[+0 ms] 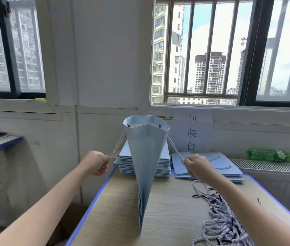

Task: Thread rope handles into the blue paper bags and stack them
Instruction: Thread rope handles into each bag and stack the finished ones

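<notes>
Bag: smooth blue paper bag (pixel 145 157), mouth spread, tapering to a folded base on the woodgrain tabletop (pixel 172 210).
Hands: left hand (pixel 96 162) and right hand (pixel 196 165) each pinch a twisted white rope handle (pixel 117 148).

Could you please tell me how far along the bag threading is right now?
Done: a few roped bags lie flat, right of the taller stack. In hand: left hand and right hand pull rope ends out of the open bag. Left: loose ropes wait.
</notes>
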A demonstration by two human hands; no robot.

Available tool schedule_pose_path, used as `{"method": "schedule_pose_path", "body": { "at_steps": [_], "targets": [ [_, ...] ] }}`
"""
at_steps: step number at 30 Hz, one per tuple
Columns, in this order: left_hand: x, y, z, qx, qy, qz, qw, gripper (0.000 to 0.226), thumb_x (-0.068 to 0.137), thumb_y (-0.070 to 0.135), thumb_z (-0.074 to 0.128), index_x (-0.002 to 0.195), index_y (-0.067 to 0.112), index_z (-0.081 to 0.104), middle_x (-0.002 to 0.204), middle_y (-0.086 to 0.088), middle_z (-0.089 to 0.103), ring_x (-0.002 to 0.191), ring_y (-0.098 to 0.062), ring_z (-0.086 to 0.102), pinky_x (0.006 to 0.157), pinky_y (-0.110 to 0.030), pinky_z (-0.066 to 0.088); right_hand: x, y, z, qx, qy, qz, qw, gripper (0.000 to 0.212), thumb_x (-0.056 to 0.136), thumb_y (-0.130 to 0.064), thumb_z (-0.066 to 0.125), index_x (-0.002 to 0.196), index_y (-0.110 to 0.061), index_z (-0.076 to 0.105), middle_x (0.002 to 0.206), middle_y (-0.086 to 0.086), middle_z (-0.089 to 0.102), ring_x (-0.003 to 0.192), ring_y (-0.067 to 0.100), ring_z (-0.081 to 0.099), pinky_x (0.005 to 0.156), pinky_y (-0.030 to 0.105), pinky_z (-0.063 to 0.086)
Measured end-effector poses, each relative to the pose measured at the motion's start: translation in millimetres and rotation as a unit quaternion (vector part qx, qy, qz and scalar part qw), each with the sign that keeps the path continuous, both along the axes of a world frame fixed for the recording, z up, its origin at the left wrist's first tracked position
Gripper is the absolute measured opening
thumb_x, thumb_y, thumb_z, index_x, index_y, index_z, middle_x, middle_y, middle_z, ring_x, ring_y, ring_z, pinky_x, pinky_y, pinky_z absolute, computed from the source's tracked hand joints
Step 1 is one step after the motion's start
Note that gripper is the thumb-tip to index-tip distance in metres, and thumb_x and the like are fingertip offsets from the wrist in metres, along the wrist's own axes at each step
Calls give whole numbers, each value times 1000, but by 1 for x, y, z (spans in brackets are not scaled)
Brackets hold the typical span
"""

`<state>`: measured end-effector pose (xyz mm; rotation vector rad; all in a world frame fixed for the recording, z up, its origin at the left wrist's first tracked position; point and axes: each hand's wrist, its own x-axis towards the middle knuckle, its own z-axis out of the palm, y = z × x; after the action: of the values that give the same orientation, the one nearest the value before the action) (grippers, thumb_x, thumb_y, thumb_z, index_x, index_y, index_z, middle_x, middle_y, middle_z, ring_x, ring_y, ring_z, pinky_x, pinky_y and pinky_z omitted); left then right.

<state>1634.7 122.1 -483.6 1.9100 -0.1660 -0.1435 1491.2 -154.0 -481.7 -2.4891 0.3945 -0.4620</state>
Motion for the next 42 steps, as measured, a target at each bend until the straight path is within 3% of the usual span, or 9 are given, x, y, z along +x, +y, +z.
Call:
{"method": "schedule_pose_path", "body": {
  "at_steps": [7,12,18,22,25,29,36,39,42],
  "targets": [
    [-8,-8,9,36,2,-57,998,24,88,0,51,65,7,50,57,-8,53,50,-18,45,42,-15,37,5,18,8,-3,41,61,997,42,93,-10,38,51,-12,39,42,-3,45,30,5,34,39,17,31],
    [-20,-11,11,77,-75,-71,992,20,90,7,56,70,8,58,67,-6,61,59,-17,55,58,-23,46,1,13,29,-50,40,60,996,32,98,-34,39,76,-13,46,69,2,57,54,13,49,52,23,41],
    [-57,-26,37,-184,-287,-68,938,17,96,8,50,84,12,61,76,-3,63,69,-8,61,65,-19,50,-22,30,65,41,-122,169,977,36,92,-50,39,89,-19,57,86,0,63,78,14,61,62,19,50],
    [-83,-47,45,-172,-305,-208,913,25,98,4,45,93,17,66,84,1,68,78,-3,63,68,-17,51,-38,61,75,91,-109,243,960,49,84,-64,43,107,-23,56,100,-4,65,91,10,64,71,24,54],
    [-83,-58,35,-135,-297,-262,908,22,95,15,49,95,23,69,89,7,70,87,-6,63,76,-21,51,-28,68,71,23,-130,148,980,30,88,-39,59,106,-15,58,96,2,65,82,15,64,68,29,57],
    [-71,-60,26,-144,-321,-143,925,18,87,20,55,81,31,68,92,6,69,80,6,60,76,-13,45,-19,49,65,173,-205,107,957,20,89,-12,51,91,5,62,82,11,64,72,23,60,60,31,54],
    [-64,-47,-2,-22,-371,-46,927,11,83,21,60,74,22,65,76,9,63,66,0,55,63,-9,40,-16,18,20,380,-172,106,903,17,93,-6,49,87,-5,65,70,5,66,60,17,60,59,27,50],
    [-59,-52,-36,187,-283,-162,927,7,90,22,58,94,21,64,96,5,60,89,-9,57,85,-25,44,0,5,-36,213,-31,-8,976,19,89,-12,57,71,-13,50,60,0,52,54,12,51,44,20,35],
    [-57,-57,-67,374,-202,-248,871,33,99,36,43,125,16,52,127,0,49,120,-18,47,95,-26,35,11,-10,-82,-15,162,-87,983,29,85,-22,60,110,-11,51,110,8,55,103,23,51,78,29,43]
  ]
}}
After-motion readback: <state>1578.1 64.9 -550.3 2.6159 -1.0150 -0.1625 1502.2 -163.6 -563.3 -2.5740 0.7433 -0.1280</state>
